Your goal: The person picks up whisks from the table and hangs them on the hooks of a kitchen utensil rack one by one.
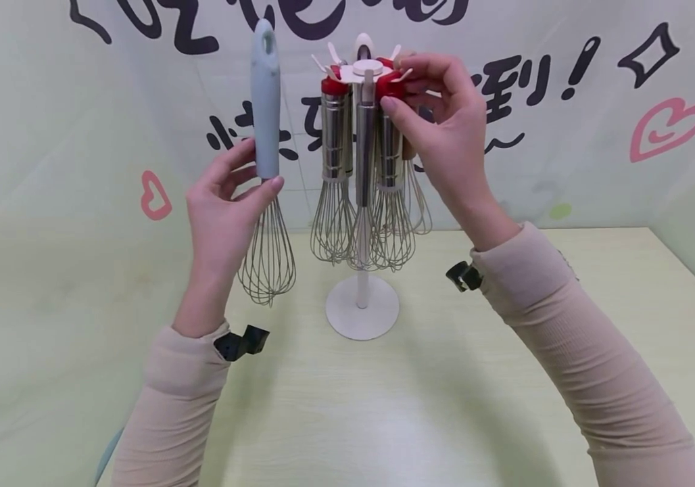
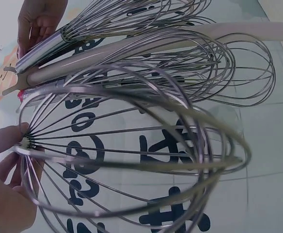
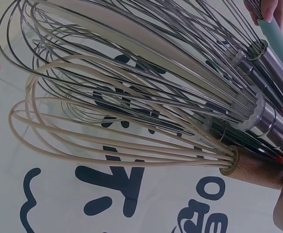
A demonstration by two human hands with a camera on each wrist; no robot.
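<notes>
My left hand (image 1: 222, 210) pinches a whisk with a light blue handle (image 1: 266, 115) near the base of that handle. The whisk hangs upright, wires down, left of a white rotating stand (image 1: 362, 328). At the stand's top, my right hand (image 1: 453, 128) grips the red end of a steel-handled whisk (image 1: 391, 152), thumb in front and fingers behind. That whisk hangs among the hooks; whether its loop is on a hook is hidden. A wooden-handled whisk (image 3: 258, 167) hangs close by the right hand. In the left wrist view, the held whisk's wires (image 2: 219, 160) fill the foreground.
Another red-ended steel whisk (image 1: 333, 135) hangs on the stand's left, and a slim steel one (image 1: 365, 155) at its front. The stand's round base rests on a pale wooden table (image 1: 335, 406). Behind hangs a backdrop (image 1: 566, 155) with black lettering and pink hearts.
</notes>
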